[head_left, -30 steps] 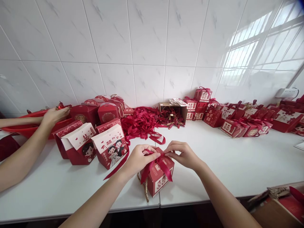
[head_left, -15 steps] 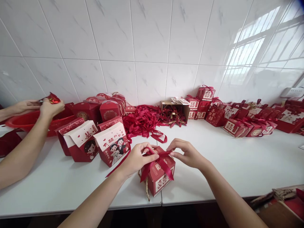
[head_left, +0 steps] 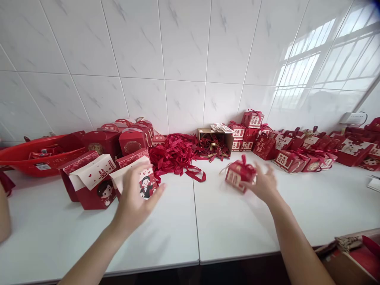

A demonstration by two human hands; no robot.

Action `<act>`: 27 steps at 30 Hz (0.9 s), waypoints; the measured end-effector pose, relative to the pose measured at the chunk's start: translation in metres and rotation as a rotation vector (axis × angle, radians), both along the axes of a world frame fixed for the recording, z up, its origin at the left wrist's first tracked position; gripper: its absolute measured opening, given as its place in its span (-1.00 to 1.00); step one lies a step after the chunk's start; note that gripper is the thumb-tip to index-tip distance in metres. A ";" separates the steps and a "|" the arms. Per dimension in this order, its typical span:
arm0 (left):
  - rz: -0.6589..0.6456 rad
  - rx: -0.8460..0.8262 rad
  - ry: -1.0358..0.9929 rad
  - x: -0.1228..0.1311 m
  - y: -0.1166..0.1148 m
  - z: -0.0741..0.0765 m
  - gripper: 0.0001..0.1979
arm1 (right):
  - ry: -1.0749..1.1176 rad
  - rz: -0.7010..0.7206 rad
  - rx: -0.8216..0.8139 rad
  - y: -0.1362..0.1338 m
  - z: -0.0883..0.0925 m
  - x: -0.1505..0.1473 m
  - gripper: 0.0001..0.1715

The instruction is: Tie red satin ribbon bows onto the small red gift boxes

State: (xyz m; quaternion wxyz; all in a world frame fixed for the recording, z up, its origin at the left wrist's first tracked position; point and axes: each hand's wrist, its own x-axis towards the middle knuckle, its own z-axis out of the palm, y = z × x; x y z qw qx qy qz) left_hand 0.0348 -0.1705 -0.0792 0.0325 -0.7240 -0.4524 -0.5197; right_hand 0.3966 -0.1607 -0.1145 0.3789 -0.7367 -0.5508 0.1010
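- While the left hand (head_left: 133, 200) is spread wide, the right hand (head_left: 261, 181) overlaps a ribboned box (head_left: 235, 178) at one o'clock, grip unclear.
- White table (head_left: 228, 229); tiled wall (head_left: 184, 43), twelve o'clock.

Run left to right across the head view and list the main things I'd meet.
Red basin → leftmost white-flapped box → left hand → ribbon heap → open carton → blurred ribbon-tied box → right hand → white wall fitting.

grey-veined tiled wall (head_left: 184, 39), barred window reflection (head_left: 299, 73); white table (head_left: 231, 225).
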 end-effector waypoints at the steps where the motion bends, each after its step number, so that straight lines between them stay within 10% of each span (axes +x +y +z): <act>1: 0.089 0.105 0.032 -0.009 0.004 0.003 -0.45 | -0.026 -0.200 0.036 0.003 -0.001 0.007 0.09; 6: 0.340 0.125 0.064 -0.043 0.029 0.003 -0.29 | -0.089 -0.208 -0.008 0.007 -0.008 0.004 0.05; 17: 0.263 -0.214 -0.453 -0.057 0.036 -0.028 -0.53 | -0.055 0.086 -0.030 0.005 -0.009 -0.036 0.01; 27: -0.397 -0.386 -0.495 0.027 -0.010 -0.042 -0.41 | 0.304 0.902 0.197 -0.015 0.012 -0.101 0.04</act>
